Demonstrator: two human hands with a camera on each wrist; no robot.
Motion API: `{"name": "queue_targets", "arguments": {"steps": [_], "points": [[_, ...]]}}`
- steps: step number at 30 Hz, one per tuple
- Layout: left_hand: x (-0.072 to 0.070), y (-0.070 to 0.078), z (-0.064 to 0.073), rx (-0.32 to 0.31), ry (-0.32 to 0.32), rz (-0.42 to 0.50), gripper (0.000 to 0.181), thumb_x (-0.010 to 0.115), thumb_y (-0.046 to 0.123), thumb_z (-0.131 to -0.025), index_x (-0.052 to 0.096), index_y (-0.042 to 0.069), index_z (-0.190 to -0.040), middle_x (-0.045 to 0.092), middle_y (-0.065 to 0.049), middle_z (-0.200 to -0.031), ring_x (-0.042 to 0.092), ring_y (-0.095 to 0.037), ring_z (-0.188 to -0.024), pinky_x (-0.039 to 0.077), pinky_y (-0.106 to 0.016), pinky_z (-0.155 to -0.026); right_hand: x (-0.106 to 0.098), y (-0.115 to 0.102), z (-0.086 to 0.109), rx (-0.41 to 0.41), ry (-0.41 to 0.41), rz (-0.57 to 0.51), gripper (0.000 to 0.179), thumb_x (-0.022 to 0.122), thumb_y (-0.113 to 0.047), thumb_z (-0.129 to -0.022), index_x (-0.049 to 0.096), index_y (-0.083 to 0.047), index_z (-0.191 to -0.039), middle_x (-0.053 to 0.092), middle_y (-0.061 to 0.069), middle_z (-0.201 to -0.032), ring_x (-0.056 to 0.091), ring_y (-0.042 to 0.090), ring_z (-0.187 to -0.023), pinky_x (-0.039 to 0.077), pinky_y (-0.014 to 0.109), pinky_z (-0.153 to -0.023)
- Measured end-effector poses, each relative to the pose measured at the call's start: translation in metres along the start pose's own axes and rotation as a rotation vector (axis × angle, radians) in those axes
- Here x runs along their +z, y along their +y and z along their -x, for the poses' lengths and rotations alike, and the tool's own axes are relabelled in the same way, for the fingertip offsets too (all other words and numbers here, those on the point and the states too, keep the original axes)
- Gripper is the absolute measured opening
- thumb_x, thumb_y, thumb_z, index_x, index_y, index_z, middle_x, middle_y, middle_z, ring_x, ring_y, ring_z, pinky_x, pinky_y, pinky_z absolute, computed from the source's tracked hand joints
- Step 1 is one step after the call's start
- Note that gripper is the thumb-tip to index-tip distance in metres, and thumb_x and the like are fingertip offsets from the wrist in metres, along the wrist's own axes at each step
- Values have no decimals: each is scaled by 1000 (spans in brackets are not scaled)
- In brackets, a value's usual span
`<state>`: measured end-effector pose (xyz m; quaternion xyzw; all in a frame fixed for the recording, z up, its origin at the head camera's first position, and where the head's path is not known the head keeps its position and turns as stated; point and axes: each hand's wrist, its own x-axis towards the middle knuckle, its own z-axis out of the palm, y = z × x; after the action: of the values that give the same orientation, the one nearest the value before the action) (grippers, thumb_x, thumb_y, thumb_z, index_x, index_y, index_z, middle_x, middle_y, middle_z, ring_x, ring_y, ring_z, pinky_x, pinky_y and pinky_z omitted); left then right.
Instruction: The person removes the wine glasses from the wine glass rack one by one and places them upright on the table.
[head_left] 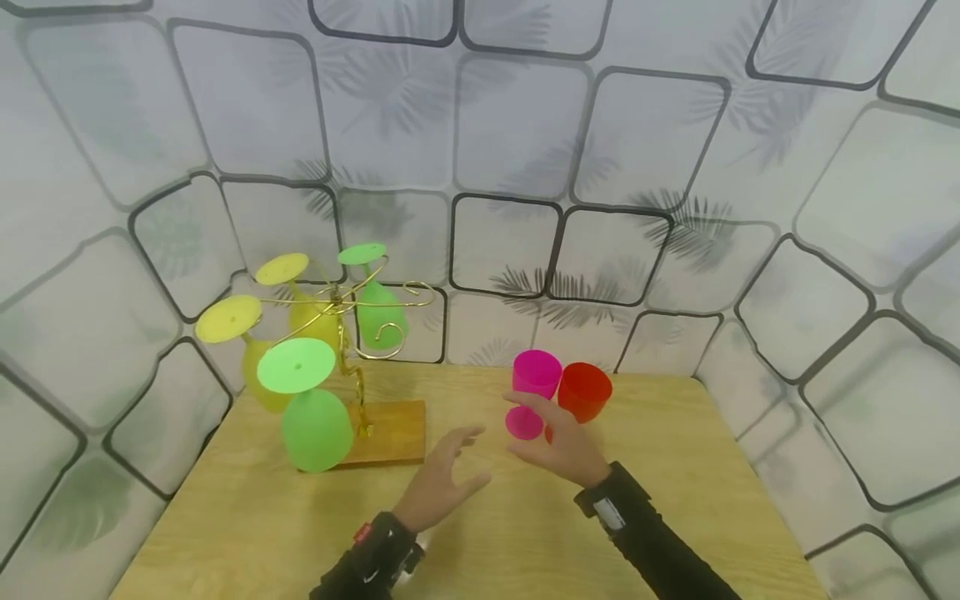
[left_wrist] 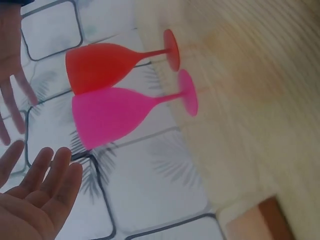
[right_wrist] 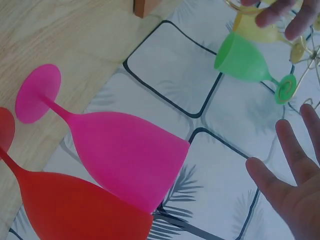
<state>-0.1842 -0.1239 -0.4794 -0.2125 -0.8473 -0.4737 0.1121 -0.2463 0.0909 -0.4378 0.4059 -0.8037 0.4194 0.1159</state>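
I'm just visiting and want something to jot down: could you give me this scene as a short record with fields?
Upright glasses: pink glass and red glass, side by side on the table
Upside-down glasses: two green glasses and two yellow glasses, on a gold rack
Rack base: wooden block
Left hand: open, empty
Right hand: open, empty, near the pink glass
Backdrop: pale, leaf-patterned covering

I see pink goblet (head_left: pixel 536 372) upright on counter (head_left: pixel 675 467), mouth up, plain deep bowl, slim stem, flat round foot. Red goblet (head_left: pixel 587 392): same shape, also upright, just beside pink goblet, person's right side.
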Motion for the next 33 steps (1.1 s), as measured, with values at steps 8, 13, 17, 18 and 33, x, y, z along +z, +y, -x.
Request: {"name": "queue_targets", "arguments": {"steps": [8,13,17,18,33], "points": [[-51,41,7,321,32,-335,44,71,17,-77,61,10,-120,60,-9,-122,58,-22,-110,54,-40,-89,4,4,14,54,-5,8,59,75,-20,-76,56,-5,-129,65,12,-123,58,24,-114,50,50,-93],[-106,82,7,453,66,-455,42,70,21,-78,61,10,-118,60,-11,-121,59,-24,-106,55,-41,-85,4,11,21,72,-2,8,58,75,-17,-75,56,-3,-128,65,12,-123,58,24,-115,48,52,-94],[-151,96,-1,456,105,-544,41,66,27,-82,61,6,-117,59,-15,-122,55,-29,-110,52,-47,-89,2,7,21,87,1,-32,51,73,-12,-77,57,-4,-125,64,13,-122,57,24,-114,48,53,-94],[-160,97,-3,441,117,-560,42,67,25,-81,61,5,-117,59,-16,-122,55,-30,-110,51,-48,-89,0,3,20,88,0,-40,49,72,-10,-78,58,-3,-124,64,13,-122,57,25,-114,48,53,-94],[-235,65,-13,133,116,-670,53,72,23,-77,56,0,-122,55,-23,-121,49,-40,-110,43,-59,-87,-8,-18,14,104,5,-87,43,68,-2,-79,57,2,-120,66,18,-115,58,31,-108,47,57,-92]]}}
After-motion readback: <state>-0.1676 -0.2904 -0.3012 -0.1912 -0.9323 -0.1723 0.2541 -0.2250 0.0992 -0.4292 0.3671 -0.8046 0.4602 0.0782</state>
